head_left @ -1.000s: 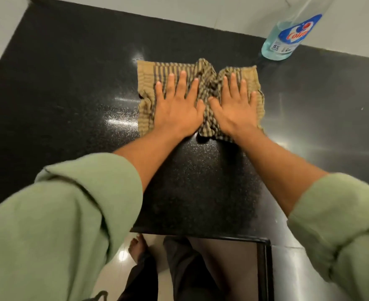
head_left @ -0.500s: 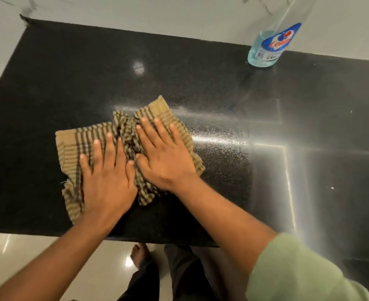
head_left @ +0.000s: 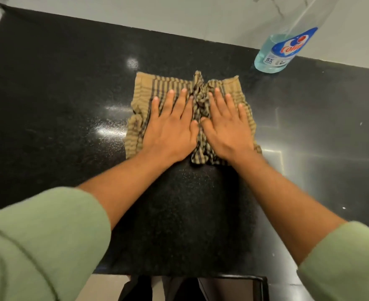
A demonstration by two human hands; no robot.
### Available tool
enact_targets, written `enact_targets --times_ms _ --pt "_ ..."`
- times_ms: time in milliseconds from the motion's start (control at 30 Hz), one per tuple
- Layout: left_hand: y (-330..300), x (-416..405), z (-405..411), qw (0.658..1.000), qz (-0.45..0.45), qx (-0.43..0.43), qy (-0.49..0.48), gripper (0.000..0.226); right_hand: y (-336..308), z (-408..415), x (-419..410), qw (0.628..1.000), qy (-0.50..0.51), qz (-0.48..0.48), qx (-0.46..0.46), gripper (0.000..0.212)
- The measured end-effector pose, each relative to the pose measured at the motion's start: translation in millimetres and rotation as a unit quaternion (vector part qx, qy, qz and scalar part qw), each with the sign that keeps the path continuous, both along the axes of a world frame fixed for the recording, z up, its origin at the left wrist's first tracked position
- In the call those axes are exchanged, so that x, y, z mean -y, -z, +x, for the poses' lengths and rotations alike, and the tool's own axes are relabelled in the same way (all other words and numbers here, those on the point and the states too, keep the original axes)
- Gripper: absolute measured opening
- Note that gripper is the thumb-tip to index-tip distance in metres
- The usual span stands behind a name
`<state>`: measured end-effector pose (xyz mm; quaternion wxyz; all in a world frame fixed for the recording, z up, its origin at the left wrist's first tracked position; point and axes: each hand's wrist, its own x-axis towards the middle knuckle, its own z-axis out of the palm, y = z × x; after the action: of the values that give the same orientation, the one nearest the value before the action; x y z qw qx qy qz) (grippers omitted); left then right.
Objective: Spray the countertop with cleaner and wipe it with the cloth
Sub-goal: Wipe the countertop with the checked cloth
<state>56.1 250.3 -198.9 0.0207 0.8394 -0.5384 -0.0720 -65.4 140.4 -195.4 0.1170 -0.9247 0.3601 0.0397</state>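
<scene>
Head view: your left hand (head_left: 171,127) and right hand (head_left: 227,124) are both flat, palms down, fingers spread wide, pressing on the cloth (head_left: 144,92); neither is gripping anything, and your thumbs nearly touch at the middle. The cloth is tan with dark stripes, spread on the black speckled tabletop (head_left: 59,94) toward its far edge, bunched into a ridge between your two hands and flatter out to the left. Its near edge sticks out from under your wrists. The cleaner bottle (head_left: 279,51) stands at the far right of the tabletop, by the pale wall (head_left: 179,14), well apart from the cloth; it is clear with blue liquid low inside and a blue-and-white label, and its top is cut off by the frame. Bright glare streaks show on the tabletop left and right of the cloth. Your green sleeves (head_left: 37,246) are pushed up the forearms. Only one view available.
</scene>
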Motion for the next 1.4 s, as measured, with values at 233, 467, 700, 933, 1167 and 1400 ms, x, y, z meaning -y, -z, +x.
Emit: enact_targets --times_ms 233,467,700,933,1167,1400 --pt "4.1 81.9 54.7 1.000 0.006 0.014 0.003 0.069 -2.2 55.9 74.4 0.999 0.039 -0.016 -0.027 0.069" --pt "1.6 125.7 90.8 1.000 0.009 0.021 0.008 0.067 -3.1 93.5 112.1 0.994 0.100 -0.024 -0.039 0.074" --pt "1.5 142.0 100.8 0.999 0.011 0.033 0.007 0.067 -2.0 103.8 126.8 0.993 0.111 -0.040 -0.023 0.074" --pt "-1.2 140.9 100.8 1.000 0.014 0.027 0.008 0.066 -3.6 104.2 126.1 0.992 0.113 -0.042 -0.023 0.074" --pt "-0.8 135.7 107.4 1.000 0.002 0.012 0.011 0.066 -7.1 109.7 120.4 0.991 0.126 -0.031 -0.027 0.076" --pt "-0.9 107.0 154.9 1.000 0.002 0.000 0.023 0.065 -4.1 145.5 92.5 0.992 0.117 -0.028 -0.026 0.076"
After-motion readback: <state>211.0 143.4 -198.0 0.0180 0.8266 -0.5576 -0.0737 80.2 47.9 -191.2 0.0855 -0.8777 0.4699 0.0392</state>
